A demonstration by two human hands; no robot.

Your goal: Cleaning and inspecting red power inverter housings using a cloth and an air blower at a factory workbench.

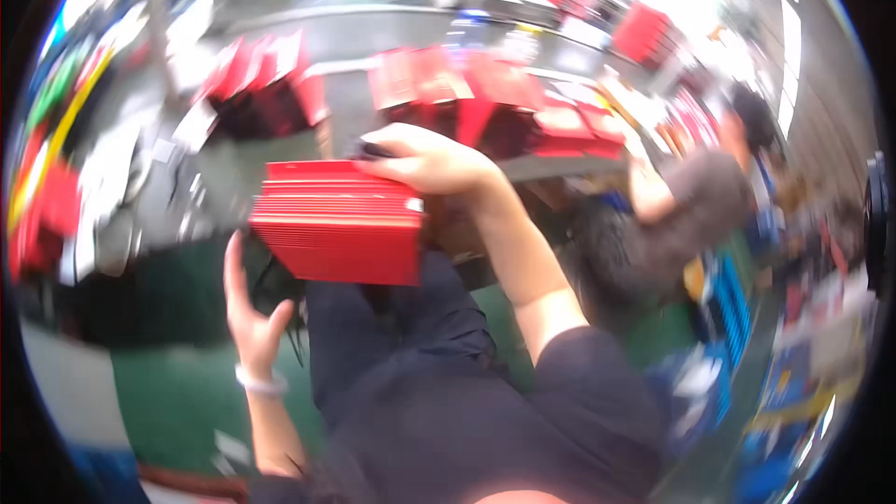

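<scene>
A red box-shaped metal housing with ribbed sides (345, 233) hangs in front of my body, above my lap. My right hand (420, 157) grips it at its far right edge, the fingers curled over a dark part there. Below the housing's left side, my left hand (254, 317) is held apart from it, fingers stretched and thumb spread, nothing in it. A white band circles my left wrist. The picture is blurred by motion, so the housing's small details cannot be made out.
Several red housings (420, 79) stand in a row on the workbench (350, 98) ahead, with another group (261, 84) to their left. A co-worker (691, 187) sits at the right, arms over the bench. Blue crates (728, 308) are on the right; the floor is green.
</scene>
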